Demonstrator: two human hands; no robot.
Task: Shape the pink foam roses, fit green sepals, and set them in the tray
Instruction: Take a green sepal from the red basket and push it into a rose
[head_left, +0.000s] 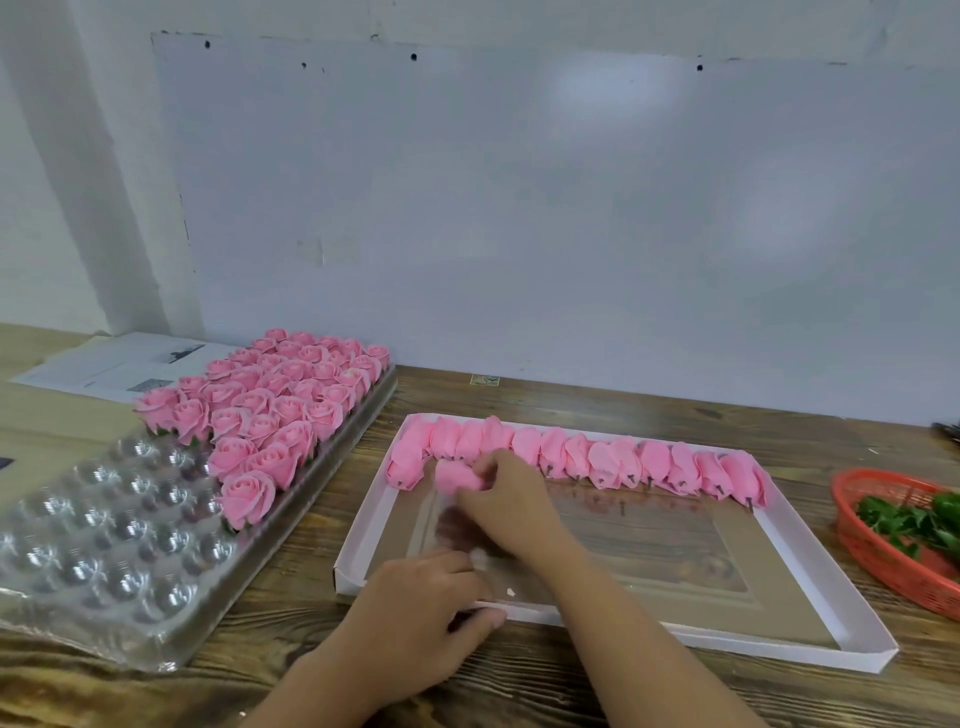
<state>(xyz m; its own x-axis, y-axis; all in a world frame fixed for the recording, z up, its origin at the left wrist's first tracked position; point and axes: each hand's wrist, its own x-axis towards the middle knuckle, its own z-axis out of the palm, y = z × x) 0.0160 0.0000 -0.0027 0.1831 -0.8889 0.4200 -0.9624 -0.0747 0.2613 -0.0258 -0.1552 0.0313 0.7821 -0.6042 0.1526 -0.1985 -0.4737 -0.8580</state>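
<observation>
Right hand (501, 499) is pinching one unshaped pink rose bud (457, 475) inside the shallow pink box (810, 551), near the box's far-left corner. Fingers are curling round the bud's right end. Bud is lying on its side, long axis running roughly left-right; can't tell which end is the stem end, the hand is covering it.

Left hand (431, 608) is sitting at the box's near wall, fingers curling over the rim; looks like it's gripping the rim, nothing else visible in it.

Bud looks like a closed, smooth pink roll, petals not spread. The same kind of buds (597, 460) are lying in a row along the box's far wall, touching side by side, dark stem stubs pointing toward the near edge of the worktop (571, 400). One more bud is lying at the far-left corner, just beside the held one.

Clear plastic tray (104, 535) is sitting on the left part of the worktop, long axis running diagonally from near-left to far-right. Finished open roses (270, 410) are filling its far half, faces up, green showing under some. Near cups are showing bare plastic.

Orange basket (883, 561) with green sepals (914, 519) is sitting at the right edge, well apart from both hands. Printed paper sheets (119, 364) are lying at the far-left, behind the tray.
</observation>
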